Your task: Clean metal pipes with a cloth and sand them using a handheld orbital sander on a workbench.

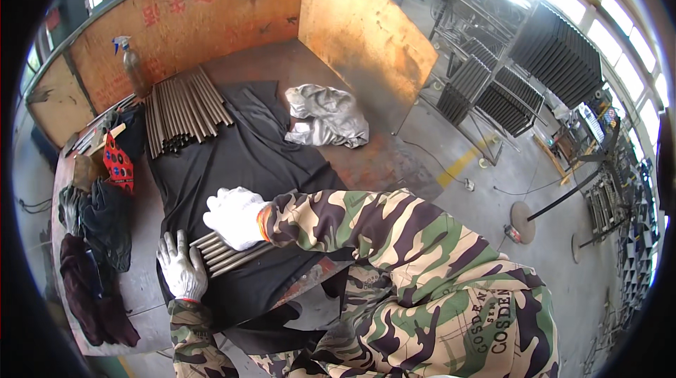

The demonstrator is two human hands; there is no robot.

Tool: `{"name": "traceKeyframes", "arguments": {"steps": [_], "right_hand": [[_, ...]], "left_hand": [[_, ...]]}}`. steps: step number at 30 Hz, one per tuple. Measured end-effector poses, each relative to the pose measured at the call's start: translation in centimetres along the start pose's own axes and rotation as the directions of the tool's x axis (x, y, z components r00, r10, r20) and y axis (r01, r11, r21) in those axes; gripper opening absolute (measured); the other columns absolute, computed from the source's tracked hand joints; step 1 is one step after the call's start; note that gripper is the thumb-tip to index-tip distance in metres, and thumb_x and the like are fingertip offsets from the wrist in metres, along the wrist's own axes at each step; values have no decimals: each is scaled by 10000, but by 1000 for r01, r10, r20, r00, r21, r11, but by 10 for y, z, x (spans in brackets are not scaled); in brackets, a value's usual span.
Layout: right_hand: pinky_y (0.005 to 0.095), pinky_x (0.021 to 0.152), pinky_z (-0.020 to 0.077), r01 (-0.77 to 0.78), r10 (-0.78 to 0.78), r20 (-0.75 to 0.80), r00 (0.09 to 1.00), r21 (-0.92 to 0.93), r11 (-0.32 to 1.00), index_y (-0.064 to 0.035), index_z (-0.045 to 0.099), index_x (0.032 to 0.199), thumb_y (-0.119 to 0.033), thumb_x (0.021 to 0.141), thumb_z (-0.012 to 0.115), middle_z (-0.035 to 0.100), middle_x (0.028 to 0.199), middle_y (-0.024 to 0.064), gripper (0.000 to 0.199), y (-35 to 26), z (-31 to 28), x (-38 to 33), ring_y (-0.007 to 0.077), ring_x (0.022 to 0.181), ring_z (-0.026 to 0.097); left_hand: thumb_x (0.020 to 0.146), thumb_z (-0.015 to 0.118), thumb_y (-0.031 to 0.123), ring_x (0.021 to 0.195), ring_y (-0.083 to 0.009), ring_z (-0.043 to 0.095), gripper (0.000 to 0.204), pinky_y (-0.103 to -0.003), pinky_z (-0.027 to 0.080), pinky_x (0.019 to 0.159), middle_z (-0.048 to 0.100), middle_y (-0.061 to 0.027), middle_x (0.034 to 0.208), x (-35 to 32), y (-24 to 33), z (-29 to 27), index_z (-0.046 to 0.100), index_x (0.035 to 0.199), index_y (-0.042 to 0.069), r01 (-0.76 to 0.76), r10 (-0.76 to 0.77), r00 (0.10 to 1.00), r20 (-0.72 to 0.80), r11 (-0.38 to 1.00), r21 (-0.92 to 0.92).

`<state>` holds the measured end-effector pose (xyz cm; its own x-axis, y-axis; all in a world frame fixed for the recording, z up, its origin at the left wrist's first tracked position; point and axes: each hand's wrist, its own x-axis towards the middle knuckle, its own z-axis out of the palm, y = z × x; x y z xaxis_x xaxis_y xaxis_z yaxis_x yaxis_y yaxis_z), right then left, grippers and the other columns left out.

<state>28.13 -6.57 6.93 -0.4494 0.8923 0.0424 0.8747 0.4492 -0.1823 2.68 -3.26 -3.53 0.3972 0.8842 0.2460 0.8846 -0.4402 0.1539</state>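
A few short metal tubes point(229, 260) lie side by side on a black cloth point(267, 156) spread over the table. At their left ends rests my left hand point(182, 270), in a whitish glove with greyed fingers. Its fingers are stretched out flat on the cloth and hold nothing. My right hand point(237, 218), in a white glove, lies across the top of the tubes and hides their middle part. Its fingers are curled, and whatever is in them I cannot make out. Farther back is a larger batch of metal tubes point(184, 114) in a row.
A spray bottle point(132, 65) stands behind the larger batch, by the orange board point(211, 8). A crumpled silvery-grey cloth point(327, 114) lies toward the back right. Dark garments point(105, 223) and a red patterned box point(118, 165) sit along the left edge. Racks point(486, 72) stand beyond.
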Motion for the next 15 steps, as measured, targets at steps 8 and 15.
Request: {"name": "traceKeyframes", "arguments": {"steps": [8,15], "right_hand": [[487,860,568,16,-17,-35,999,-17,1000,-37,721,1053,-204,823,700,674,1108,192,285,-18,4,13,368,1039,668],[486,884,573,-51,47,-76,996,-43,998,-33,724,1075,-175,843,695,677,1123,193,274,-13,-2,13,368,1070,666]], "left_hand": [[1038,550,266,1517,-486,380,542,-584,240,1279,466,-280,1608,5,3,5,555,1523,23,29,-29,999,-29,999,14],[1028,612,365,1487,-522,396,560,-594,302,1248,469,-316,1585,-4,11,5,614,1468,18,244,-219,959,-183,961,131]]}}
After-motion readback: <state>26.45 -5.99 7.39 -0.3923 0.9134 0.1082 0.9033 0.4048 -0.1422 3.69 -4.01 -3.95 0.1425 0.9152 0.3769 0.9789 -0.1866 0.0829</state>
